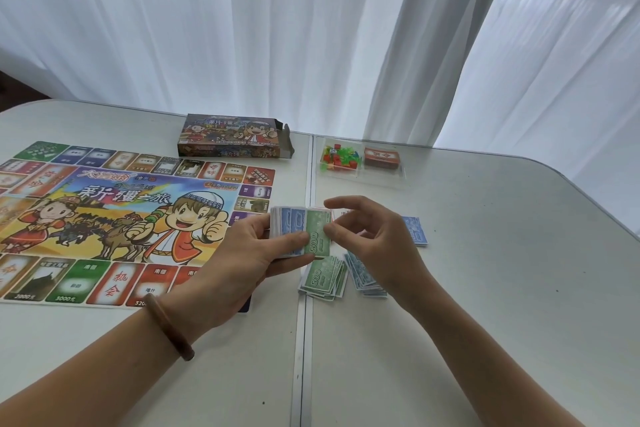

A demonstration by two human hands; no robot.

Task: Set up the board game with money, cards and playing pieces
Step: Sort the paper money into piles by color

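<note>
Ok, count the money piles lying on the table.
3: green 500 pile below the held stack, near blue pile right beside it, far blue pile past the right hand. Hands may hide more.

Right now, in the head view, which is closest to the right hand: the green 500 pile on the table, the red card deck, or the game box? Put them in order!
1. Green 500 pile, on the table, close by the right hand.
2. Red card deck, in the clear tray behind.
3. Game box, far back left.
</note>
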